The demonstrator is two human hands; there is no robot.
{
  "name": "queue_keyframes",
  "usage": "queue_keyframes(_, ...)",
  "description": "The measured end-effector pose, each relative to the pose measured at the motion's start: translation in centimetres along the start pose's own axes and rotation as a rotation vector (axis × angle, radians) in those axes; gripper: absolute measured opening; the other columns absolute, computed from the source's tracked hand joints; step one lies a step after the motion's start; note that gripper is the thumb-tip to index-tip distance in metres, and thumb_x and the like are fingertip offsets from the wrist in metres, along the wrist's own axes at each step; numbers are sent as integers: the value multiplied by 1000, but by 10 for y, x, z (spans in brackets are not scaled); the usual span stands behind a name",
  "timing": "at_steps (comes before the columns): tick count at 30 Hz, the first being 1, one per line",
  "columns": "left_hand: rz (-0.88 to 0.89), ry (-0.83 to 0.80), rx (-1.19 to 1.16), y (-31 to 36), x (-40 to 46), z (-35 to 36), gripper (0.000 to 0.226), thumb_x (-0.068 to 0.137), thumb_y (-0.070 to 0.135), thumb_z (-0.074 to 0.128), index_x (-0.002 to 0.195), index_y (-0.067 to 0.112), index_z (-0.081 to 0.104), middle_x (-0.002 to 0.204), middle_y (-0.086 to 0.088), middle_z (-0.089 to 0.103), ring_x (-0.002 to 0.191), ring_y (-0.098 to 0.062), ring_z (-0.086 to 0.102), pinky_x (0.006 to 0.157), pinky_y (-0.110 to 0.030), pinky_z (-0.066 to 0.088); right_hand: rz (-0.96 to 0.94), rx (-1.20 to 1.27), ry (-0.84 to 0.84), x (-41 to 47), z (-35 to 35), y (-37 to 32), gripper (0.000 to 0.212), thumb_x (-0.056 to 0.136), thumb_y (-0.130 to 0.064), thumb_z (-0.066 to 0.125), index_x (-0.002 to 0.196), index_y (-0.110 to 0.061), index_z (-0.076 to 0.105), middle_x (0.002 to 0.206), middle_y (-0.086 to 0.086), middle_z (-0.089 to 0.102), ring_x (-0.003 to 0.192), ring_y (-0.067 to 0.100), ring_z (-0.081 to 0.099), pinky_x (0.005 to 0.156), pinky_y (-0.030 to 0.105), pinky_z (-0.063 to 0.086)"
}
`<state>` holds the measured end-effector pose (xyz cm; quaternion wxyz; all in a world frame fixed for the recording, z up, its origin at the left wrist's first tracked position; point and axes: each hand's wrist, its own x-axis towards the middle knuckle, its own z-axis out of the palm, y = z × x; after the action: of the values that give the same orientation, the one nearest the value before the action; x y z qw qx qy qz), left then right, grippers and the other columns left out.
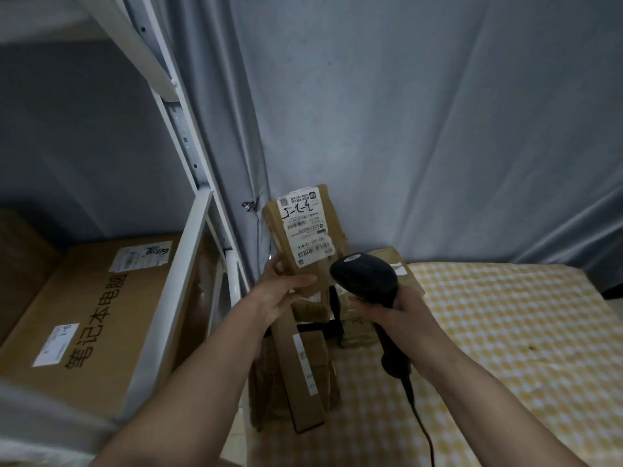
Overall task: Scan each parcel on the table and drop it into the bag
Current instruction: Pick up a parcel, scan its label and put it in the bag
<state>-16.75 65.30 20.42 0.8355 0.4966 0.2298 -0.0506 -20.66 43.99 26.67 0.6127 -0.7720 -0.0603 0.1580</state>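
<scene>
My left hand grips the lower end of a flat brown cardboard parcel and holds it upright, its white shipping label with barcodes facing me. My right hand grips the handle of a black corded barcode scanner, whose head sits just right of the parcel's lower edge. Beneath both hands lies a pile of several more brown parcels at the table's left end, including a long narrow box. No bag is in view.
The table wears a yellow-and-white checked cloth. A white metal shelf frame stands at left with a large brown carton on it. Grey curtain hangs behind. The scanner's cable trails toward me.
</scene>
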Motion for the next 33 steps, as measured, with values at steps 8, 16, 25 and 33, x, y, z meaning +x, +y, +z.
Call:
queue_keyframes(8, 17, -7, 12, 1, 1, 0, 100, 60, -17, 74, 143, 23, 37, 133, -9, 53, 120, -31, 52, 82, -46, 57, -11, 25, 27, -11, -1, 0, 16, 85, -14, 70, 95, -26, 68, 84, -1, 70, 81, 10, 64, 70, 21, 47)
queue_keyframes(16, 42, -16, 35, -1, -2, 4, 92, 67, -23, 70, 139, 23, 38, 132, -8, 53, 110, -26, 54, 75, -42, 57, -19, 40, 42, -15, -1, 1, 12, 86, -13, 69, 95, -22, 69, 92, 10, 72, 88, 17, 65, 76, 28, 47)
queue_keyframes(25, 65, -31, 54, -1, -2, 6, 92, 65, -24, 70, 139, 21, 38, 132, -9, 53, 121, -31, 52, 74, -41, 58, -9, 42, 64, -17, 1, 1, 17, 86, -16, 69, 98, -28, 68, 87, -5, 72, 91, 12, 65, 78, 26, 48)
queue_keyframes(33, -77, -93, 108, -14, 7, 25, 72, 66, -2, 77, 130, 16, 51, 126, -9, 61, 115, -29, 57, 95, -48, 50, 39, 123, 167, -24, -12, 13, 24, 83, -5, 70, 97, -25, 69, 85, -8, 72, 90, 11, 65, 75, 21, 47)
